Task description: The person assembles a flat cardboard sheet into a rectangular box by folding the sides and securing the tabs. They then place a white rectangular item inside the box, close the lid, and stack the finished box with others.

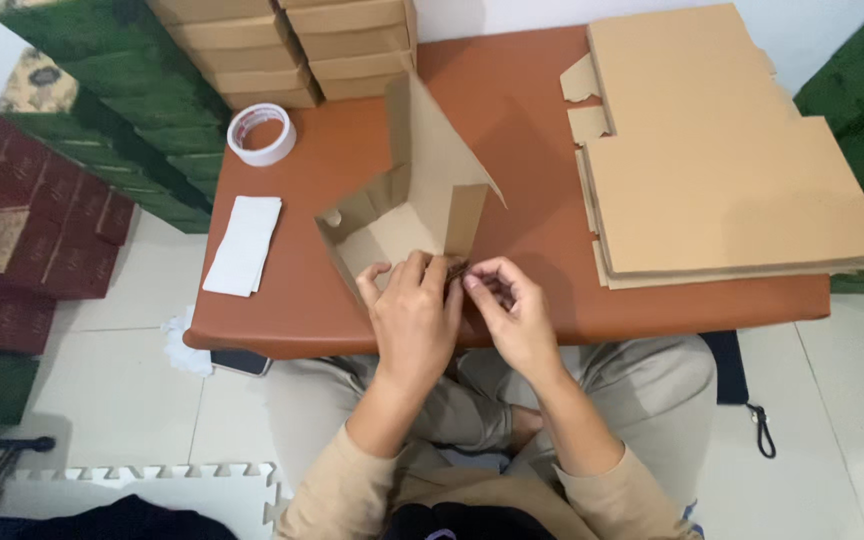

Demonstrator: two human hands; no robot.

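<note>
1. Filling the middle of the frame, one low brown table [302,300] carries everything, so each item lies within reach of the seated person, whose knees show at the bottom.
2. Stacked at right of the frame, one pile of flat cardboard blanks [722,170] waits unfolded; I cannot count the sheets from the layered edges.
3. At the top centre, folded cardboard boxes [287,50] stand in two stacks of about four each, set at the far edge, away from the hands.
4. One half-folded cardboard box [422,200] sits at centre, near the table's front edge, one tall flap raised and its near wall facing the person.
5. The left hand [414,320] rests against the box's near lower edge, fingers curled and nearly closed, apparently steadying it; whether they truly grip the board is hard to tell.
6. The right hand [512,315] meets it just beside, thumb and fingertips pinched together on a small dark piece at the box's corner, probably a tab.
7. One short stack of white slips [244,245] lies at left.
8. One roll of white tape [261,133] lies flat at upper left.
</note>
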